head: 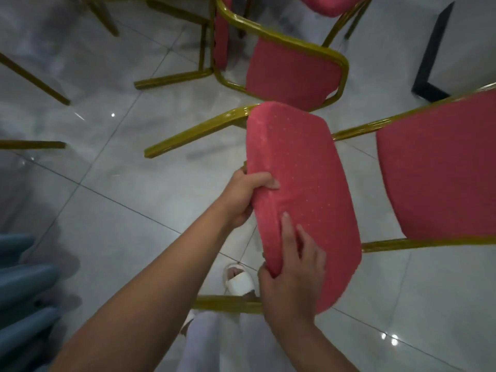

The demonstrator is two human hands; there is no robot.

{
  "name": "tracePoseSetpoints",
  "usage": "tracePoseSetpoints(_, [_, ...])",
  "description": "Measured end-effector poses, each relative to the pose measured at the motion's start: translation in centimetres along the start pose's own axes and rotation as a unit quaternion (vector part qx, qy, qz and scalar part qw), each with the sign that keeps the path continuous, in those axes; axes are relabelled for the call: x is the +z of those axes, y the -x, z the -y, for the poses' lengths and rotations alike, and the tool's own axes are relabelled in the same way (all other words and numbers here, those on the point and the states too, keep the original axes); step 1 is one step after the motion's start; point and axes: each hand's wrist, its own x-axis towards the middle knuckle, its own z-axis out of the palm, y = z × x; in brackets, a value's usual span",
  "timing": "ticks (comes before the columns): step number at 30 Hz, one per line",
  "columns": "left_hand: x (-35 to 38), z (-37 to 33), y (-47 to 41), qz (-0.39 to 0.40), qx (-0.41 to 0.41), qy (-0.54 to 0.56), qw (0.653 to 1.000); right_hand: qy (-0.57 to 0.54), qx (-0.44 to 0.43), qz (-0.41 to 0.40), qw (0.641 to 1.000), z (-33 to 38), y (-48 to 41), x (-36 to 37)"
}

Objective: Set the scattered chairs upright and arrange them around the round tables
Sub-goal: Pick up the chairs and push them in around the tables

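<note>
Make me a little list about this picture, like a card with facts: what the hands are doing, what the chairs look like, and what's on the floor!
Left hand: grips the edge of the red cushion, thumb on top
Right hand: grips the cushion's near end, fingers spread on the fabric
Held chair: tipped over, gold legs sticking out sideways
Other chairs: another red and gold chair lies behind it
Floor: shiny grey tiles
Foot: a white sandal shows beneath the cushion
Bottom left: something blue, too blurred to name
</note>
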Motion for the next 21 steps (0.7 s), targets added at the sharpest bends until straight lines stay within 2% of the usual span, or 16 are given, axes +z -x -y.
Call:
tracePoseSetpoints(3, [-6.3, -0.3, -0.5, 0.007, -0.020, 0.013, 1.000, 0.049, -0.021, 0.056, 0.997, 4.2, 0.4, 5.3])
tracePoseSetpoints(8, [-16.5, -1.7, -1.5, 0.019, -0.029, 0.027, 0.999, 0.041, -0.056, 0.077, 0.995, 10.6, 0.6, 12.7])
tracePoseSetpoints(10, [-20.0, -1.5, -0.4, -0.019, -0.041, 0.029, 0.999, 0.018, -0.069, 0.129, 0.989, 12.2, 1.9, 14.9])
tracePoseSetpoints(12, [-23.0, -0.9, 1.3, -0.104, -0.015, 0.030, 0.994, -0.014, -0.107, 0.234, 0.966, 12.6, 3.0, 16.5])
tracePoseSetpoints(14, [-25.5, -0.3, 3.5, -0.213, 0.040, -0.031, 0.976, -0.016, -0.128, 0.312, 0.941, 11.9, 3.4, 17.1])
tracePoseSetpoints(17, [-28.1, 1.0, 7.5, -0.268, 0.082, -0.172, 0.944, 0.020, -0.124, 0.331, 0.935, 9.9, 4.1, 15.6])
tracePoseSetpoints(19, [-28.6, 1.9, 10.5, -0.291, 0.022, -0.340, 0.894, 0.044, -0.150, 0.310, 0.938, 9.1, 4.7, 13.2])
tracePoseSetpoints(20, [-28.3, 2.4, 12.1, -0.293, -0.010, -0.389, 0.873, 0.055, -0.166, 0.302, 0.937, 9.0, 5.0, 11.7])
tracePoseSetpoints(21, [-27.6, 3.0, 13.8, -0.288, -0.029, -0.404, 0.868, 0.064, -0.180, 0.294, 0.936, 9.3, 5.3, 10.1])
